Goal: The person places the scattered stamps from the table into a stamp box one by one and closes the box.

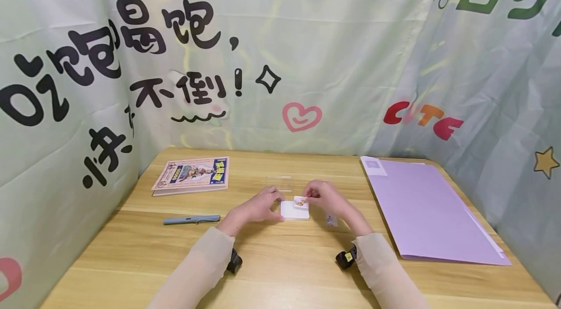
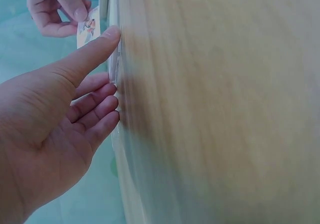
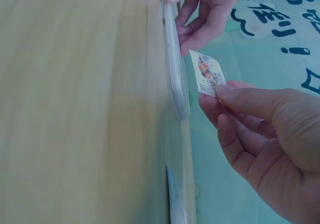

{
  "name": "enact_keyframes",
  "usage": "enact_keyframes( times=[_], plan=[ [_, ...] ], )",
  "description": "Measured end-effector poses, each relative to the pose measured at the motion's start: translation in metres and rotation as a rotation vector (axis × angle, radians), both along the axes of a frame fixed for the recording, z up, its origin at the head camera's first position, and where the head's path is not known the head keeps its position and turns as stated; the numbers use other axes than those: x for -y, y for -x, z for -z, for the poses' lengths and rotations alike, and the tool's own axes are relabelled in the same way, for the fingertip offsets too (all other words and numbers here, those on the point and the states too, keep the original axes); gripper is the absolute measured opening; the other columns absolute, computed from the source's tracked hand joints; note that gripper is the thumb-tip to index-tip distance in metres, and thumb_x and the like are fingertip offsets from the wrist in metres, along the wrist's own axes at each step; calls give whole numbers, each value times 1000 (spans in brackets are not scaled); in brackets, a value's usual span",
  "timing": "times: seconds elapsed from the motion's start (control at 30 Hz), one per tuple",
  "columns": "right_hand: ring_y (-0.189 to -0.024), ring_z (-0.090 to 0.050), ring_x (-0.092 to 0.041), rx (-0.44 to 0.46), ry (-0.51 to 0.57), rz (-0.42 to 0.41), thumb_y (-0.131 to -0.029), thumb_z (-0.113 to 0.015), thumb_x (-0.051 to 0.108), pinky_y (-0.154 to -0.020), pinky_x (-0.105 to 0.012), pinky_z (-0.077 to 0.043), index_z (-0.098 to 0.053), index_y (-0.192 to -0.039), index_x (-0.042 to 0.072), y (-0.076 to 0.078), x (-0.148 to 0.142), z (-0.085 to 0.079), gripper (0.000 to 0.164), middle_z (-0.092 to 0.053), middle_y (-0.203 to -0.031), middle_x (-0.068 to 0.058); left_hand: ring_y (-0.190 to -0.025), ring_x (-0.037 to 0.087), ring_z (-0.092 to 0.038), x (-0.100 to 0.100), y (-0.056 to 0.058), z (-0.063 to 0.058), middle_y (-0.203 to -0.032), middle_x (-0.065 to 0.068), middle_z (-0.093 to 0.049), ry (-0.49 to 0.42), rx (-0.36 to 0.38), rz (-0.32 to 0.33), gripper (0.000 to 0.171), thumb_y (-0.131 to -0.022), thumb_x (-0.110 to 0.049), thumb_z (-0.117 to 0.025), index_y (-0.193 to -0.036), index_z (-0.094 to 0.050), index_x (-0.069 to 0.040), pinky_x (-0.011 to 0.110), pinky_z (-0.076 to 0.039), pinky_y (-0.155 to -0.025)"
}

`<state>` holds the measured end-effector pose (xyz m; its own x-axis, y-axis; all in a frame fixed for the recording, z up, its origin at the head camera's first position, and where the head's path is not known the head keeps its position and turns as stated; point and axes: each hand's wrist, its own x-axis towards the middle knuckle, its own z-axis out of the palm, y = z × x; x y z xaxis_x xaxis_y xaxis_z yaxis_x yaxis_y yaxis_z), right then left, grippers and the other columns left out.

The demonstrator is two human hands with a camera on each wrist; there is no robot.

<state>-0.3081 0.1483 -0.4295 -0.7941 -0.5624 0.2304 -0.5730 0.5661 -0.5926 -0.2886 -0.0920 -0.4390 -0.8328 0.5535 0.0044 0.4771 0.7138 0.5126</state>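
Item 1: perforated stamp (image 3: 206,72), illustrated. Pinched between thumb and fingers of the right hand (image 1: 325,195). From the head view it appears laid over the far right corner of the case; both wrist views show it raised above, a gap between. The perforated edge reads only in the right wrist view; the fine print is too small to make out.

Item 2: shallow clear case (image 1: 289,212) with white interior, on the wooden table (image 1: 285,265). Its left end is held by the left hand (image 1: 259,205), thumb at the near edge, fingers at the far. Wrist views give it edge-on, interior hidden.

Item 3: clear rectangular piece (image 1: 280,183), just behind the case; outline faint, seen from the head only.

Item 4: small transparent packet (image 1: 331,221), beside the right forearm; contents illegible. A dark sliver low in the right wrist view cannot be identified.

Item 5: blue-grey pen (image 1: 191,220), capped, at left; printed booklet (image 1: 190,175) behind it.

Item 6: lilac folder (image 1: 434,209), at right, papers showing at its edges.

Item 7: lettered curtain (image 1: 342,70), cropped by the frame; sleeves likewise cut off below.
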Motion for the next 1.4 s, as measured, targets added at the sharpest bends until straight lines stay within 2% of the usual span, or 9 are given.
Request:
enact_keyframes(
  times=[0.53, 1.17, 1.4],
  plan=[
    [-78, -57, -7, 49, -35, -53, -90, -66, 2, -69, -18, -49, -67, -93, 7, -5, 22, -2, 5, -67, -89, -5, -107, 19, -49, 2, 3, 2, -114, 7, -53, -4, 3, 4, 51, -82, -26, -80, -123, -61, -2, 40, -47, -100],
    [-73, -55, -6, 14, -62, -87, -89, -66, -1, -65, -17, -47, -67, -90, 5, -3, 31, 3, 6, -66, -83, -6, -107, 18, -48, 2, 1, 3, -115, 7, -53, 6, -13, 1, 49, -82, -25, -79, -122, -61, -3, 39, -46, -99],
    [-74, -56, -7, -1, -72, -97, -88, -66, -2, -66, -17, -48, -66, -90, 4, -2, 32, 5, 7, -65, -84, -6, -113, 21, -49, 2, 2, 3, -118, 8, -54, 19, -14, 1, 51, -82, -27, -79, -123, -60, -3, 41, -46, -104]
  ],
)
